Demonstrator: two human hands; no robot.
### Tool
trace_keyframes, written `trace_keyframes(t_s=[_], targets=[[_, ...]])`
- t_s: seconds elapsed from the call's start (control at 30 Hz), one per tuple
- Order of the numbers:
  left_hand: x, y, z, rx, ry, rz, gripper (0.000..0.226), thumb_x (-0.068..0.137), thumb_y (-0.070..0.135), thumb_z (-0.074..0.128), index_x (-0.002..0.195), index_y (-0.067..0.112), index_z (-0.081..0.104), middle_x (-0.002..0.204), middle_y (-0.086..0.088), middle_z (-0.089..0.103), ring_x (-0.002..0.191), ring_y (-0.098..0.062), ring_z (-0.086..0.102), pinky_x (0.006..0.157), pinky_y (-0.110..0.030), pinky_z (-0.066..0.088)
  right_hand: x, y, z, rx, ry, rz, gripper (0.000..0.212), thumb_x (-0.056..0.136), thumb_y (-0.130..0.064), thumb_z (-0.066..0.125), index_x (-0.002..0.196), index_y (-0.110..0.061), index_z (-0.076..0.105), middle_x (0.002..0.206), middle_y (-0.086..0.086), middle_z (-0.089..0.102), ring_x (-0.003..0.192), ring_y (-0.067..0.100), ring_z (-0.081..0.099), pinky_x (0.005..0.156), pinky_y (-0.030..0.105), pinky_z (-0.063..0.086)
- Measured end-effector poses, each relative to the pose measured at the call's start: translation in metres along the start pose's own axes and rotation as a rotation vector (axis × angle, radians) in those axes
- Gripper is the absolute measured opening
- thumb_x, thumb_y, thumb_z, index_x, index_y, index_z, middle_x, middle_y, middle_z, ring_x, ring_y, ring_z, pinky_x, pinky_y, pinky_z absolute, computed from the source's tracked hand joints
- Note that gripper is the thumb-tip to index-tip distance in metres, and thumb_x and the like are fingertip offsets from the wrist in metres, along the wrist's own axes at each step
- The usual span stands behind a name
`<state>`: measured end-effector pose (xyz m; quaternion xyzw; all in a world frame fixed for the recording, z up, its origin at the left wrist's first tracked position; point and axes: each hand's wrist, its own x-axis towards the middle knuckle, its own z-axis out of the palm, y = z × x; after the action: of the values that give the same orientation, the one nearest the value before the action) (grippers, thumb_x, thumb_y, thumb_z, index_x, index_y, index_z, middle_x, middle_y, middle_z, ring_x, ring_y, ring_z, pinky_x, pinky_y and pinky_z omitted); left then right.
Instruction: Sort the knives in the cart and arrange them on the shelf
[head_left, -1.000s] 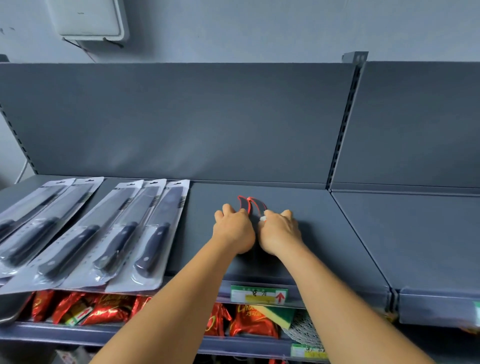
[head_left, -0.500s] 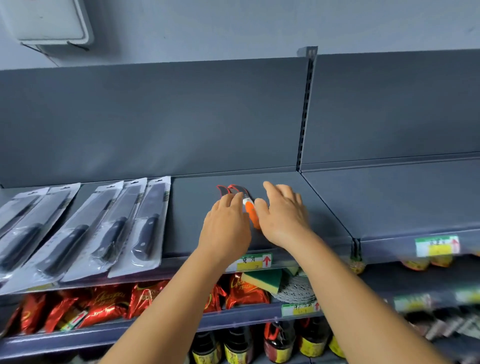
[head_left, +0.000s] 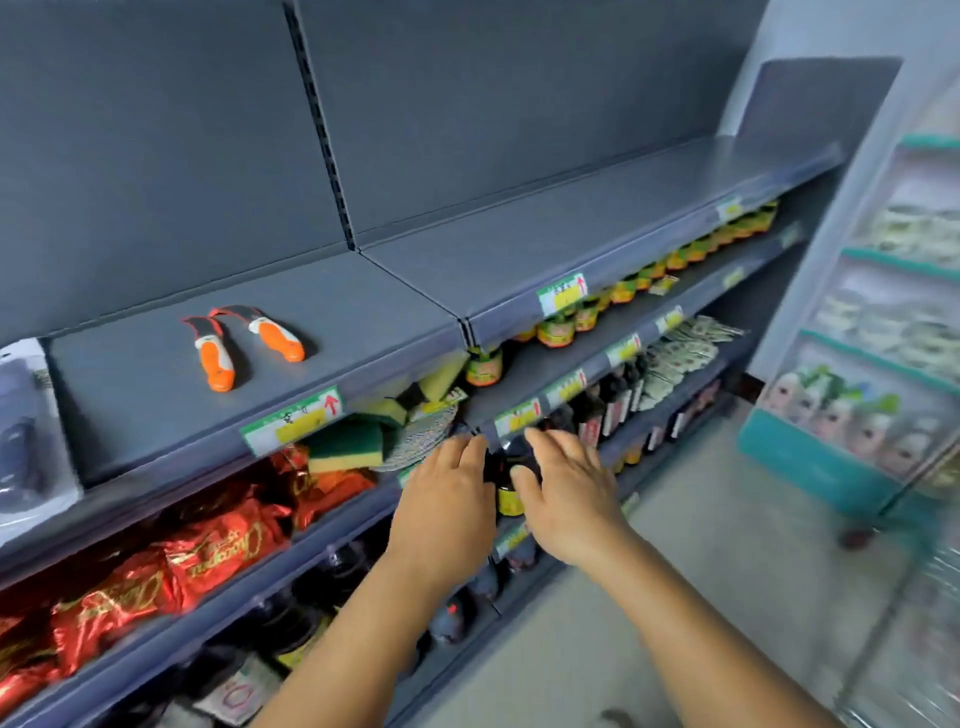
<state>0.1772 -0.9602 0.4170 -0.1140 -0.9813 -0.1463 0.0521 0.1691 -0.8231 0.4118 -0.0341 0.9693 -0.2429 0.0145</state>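
Two small knives with orange and white handles lie side by side on the grey top shelf (head_left: 156, 415), the left knife (head_left: 210, 351) a little nearer than the right knife (head_left: 267, 335). My left hand (head_left: 447, 499) and my right hand (head_left: 569, 496) hang in the air below and to the right of them, in front of the lower shelves. Both hands hold nothing, with fingers relaxed. A packaged knife (head_left: 26, 431) shows at the far left edge of the same shelf.
Below the top shelf sit green and yellow sponges (head_left: 348, 441), red snack bags (head_left: 208, 551) and dark bottles (head_left: 597, 415). Small jars (head_left: 556, 330) line the right bay. A teal rack (head_left: 857, 415) stands at the right over grey floor.
Both hands have let go of the two orange knives and dropped away from the shelf. The view has swung right and down, leaving the packaged knives at the left edge.
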Motion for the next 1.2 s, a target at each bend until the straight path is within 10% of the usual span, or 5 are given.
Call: trace_keyframes(t_s=[0.5,1.2], targets=[[0.019,0.193,0.16,-0.048,-0.437,0.345,0.052,0.1,0.026,0.036,0.148,0.017,0.022,0.152,0.001,0.027,0.137,-0.02,0.029,0.111,-0.033,0.027,-0.104,0.245,-0.017,0.115,0.083,0.614,0.051,0.099,-0.039,0.037,0.146,-0.018,0.032,0.148,0.004,0.036,0.134,0.025,0.032,0.109,0.035,0.028],[0.075,0.529,0.334,-0.043,-0.71,0.586,0.054,0.096,0.023,0.044,0.147,0.018,0.027,0.142,-0.004,0.039,0.127,-0.022,0.039,0.102,-0.033,0.037,-0.172,0.565,-0.095,0.27,0.16,0.937,0.047,0.096,-0.027,0.048,0.141,-0.02,0.04,0.134,0.011,0.053,0.119,0.032,0.049,0.097,0.037,0.038]])
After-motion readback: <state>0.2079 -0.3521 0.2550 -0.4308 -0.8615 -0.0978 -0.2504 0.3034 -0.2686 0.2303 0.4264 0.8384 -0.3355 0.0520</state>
